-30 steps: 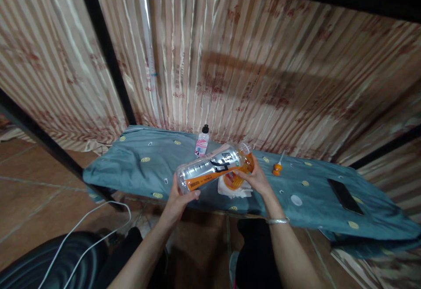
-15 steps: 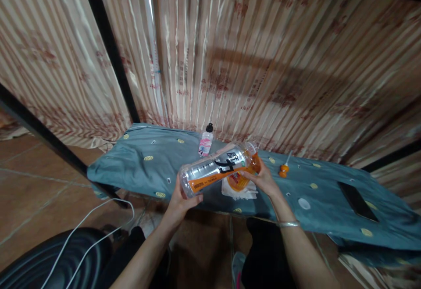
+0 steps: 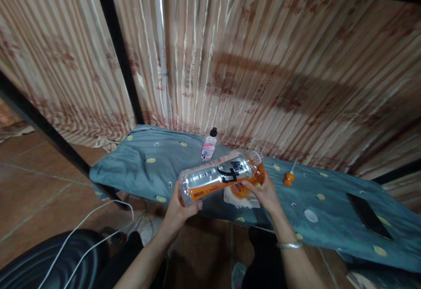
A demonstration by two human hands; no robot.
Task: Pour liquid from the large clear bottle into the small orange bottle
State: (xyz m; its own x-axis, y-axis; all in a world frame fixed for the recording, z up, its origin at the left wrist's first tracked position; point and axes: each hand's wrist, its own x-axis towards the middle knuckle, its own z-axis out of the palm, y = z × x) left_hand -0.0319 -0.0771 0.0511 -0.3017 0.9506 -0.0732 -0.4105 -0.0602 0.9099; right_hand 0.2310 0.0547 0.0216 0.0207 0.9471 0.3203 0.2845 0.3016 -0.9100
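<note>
My left hand [image 3: 179,210] is wrapped round the base of a large clear plastic drink bottle [image 3: 217,177] with a silver and orange label. The bottle lies tilted across the view, its uncapped-looking mouth end raised to the right. My right hand [image 3: 266,192] is closed round an orange see-through bottle [image 3: 241,190], close by the drink bottle's neck. Whether the two mouths touch is hidden by my fingers and the drink bottle. Under the orange bottle lies a white tissue [image 3: 243,202]. An orange pump head [image 3: 289,178] with a pale tube rests to the right.
A small clear bottle with a black cap [image 3: 208,145] stands behind. On the teal-covered bed [image 3: 131,166] are a round white cap [image 3: 311,215] and a black phone [image 3: 369,215]. Dark posts [image 3: 118,52], a striped curtain [image 3: 204,61], a black stool [image 3: 59,260] and a white cable [image 3: 98,210] surround it.
The view has shifted slightly, so the bed and its things sit a little lower and further right. Both hands keep their grips, and the drink bottle is held at nearly the same tilt.
</note>
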